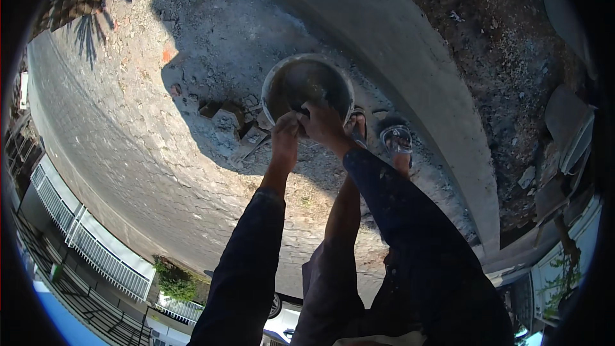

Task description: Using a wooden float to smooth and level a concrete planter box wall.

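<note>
Together, left hand [286, 131] and right hand [325, 128] reach down to the bucket [282, 82] — fingers [314, 113] curled at its near rim, grasp unclear.

With the bucket [307, 59] as my clock's centre, my left hand [286, 133] and right hand [322, 125] crowd its near edge around six. Above its mouth, I have room toward twelve. Broken blocks [227, 118] stand in my way at eight, my sandalled feet [400, 143] at four, a concrete kerb [413, 57] at two. Toward eleven, I could pass low over rubbly ground [224, 22].
</note>
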`<action>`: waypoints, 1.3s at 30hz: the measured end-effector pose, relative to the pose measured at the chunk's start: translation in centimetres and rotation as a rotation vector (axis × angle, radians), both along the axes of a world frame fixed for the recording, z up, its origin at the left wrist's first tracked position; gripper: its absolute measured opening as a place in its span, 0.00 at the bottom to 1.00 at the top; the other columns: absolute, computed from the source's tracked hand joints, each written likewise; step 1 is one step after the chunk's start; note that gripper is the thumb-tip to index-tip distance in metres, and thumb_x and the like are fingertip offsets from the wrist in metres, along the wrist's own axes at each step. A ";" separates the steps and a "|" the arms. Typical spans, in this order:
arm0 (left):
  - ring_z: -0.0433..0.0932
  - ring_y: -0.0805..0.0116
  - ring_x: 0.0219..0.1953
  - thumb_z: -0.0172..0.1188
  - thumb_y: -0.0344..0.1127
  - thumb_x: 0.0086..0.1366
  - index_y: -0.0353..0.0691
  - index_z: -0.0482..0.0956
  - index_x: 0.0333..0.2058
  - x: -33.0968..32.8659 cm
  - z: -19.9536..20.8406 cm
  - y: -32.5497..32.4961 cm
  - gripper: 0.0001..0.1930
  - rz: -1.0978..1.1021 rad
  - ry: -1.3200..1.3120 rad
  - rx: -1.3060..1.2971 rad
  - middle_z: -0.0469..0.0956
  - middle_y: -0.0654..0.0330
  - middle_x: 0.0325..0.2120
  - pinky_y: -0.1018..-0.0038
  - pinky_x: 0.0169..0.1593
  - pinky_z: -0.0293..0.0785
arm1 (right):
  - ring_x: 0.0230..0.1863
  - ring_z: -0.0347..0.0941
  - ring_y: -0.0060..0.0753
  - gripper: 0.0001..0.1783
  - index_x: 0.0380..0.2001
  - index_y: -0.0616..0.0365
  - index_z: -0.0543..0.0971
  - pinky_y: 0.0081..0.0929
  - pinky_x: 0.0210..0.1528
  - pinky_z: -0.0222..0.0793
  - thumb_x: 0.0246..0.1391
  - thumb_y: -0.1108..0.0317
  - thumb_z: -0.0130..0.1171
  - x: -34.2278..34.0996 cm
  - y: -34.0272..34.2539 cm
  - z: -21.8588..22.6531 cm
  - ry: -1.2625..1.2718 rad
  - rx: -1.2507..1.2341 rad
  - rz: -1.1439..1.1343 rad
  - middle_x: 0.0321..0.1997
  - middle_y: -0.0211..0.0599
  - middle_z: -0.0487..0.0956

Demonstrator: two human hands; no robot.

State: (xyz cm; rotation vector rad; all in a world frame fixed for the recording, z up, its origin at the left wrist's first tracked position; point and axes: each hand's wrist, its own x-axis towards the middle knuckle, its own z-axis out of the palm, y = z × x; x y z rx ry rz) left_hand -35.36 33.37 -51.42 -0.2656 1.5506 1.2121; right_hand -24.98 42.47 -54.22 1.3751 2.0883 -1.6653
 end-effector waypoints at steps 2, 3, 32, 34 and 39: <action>0.75 0.65 0.50 0.51 0.25 0.64 0.32 0.73 0.53 -1.2 -1.0 -1.2 0.17 -0.058 0.054 -0.027 0.76 0.53 0.48 0.70 0.54 0.70 | 0.51 0.69 0.68 0.21 0.48 0.59 0.74 0.49 0.52 0.67 0.53 0.61 0.61 -1.6 -0.7 -0.8 0.118 0.149 0.056 0.51 0.63 0.69; 0.75 0.65 0.50 0.51 0.24 0.64 0.32 0.72 0.52 -1.0 -0.6 -0.4 0.17 -0.079 0.175 -0.103 0.76 0.53 0.48 0.71 0.54 0.70 | 0.51 0.69 0.68 0.21 0.48 0.59 0.74 0.49 0.52 0.67 0.53 0.61 0.61 -1.2 -0.5 -1.2 0.103 0.138 0.054 0.51 0.63 0.69; 0.45 0.50 0.73 0.39 0.47 0.73 0.30 0.55 0.66 -16.3 2.6 40.2 0.31 -0.645 1.605 -0.487 0.50 0.45 0.69 0.57 0.74 0.39 | 0.59 0.66 0.62 0.41 0.69 0.61 0.58 0.45 0.62 0.61 0.49 0.70 0.53 4.4 5.0 4.1 0.187 -0.352 0.038 0.57 0.66 0.68; 0.44 0.51 0.73 0.38 0.47 0.73 0.30 0.55 0.66 -15.8 2.2 41.2 0.31 -0.624 1.614 -0.484 0.49 0.46 0.70 0.58 0.74 0.39 | 0.60 0.66 0.58 0.41 0.69 0.60 0.58 0.40 0.63 0.60 0.49 0.71 0.50 8.8 7.3 8.3 0.301 -0.427 -0.031 0.58 0.62 0.68; 0.43 0.53 0.73 0.35 0.45 0.74 0.32 0.54 0.67 -14.4 2.3 41.7 0.30 -0.575 1.622 -0.518 0.48 0.50 0.71 0.61 0.74 0.40 | 0.66 0.64 0.42 0.41 0.69 0.64 0.57 0.35 0.68 0.53 0.48 0.70 0.45 12.8 18.6 17.9 0.537 -0.724 -0.554 0.67 0.48 0.65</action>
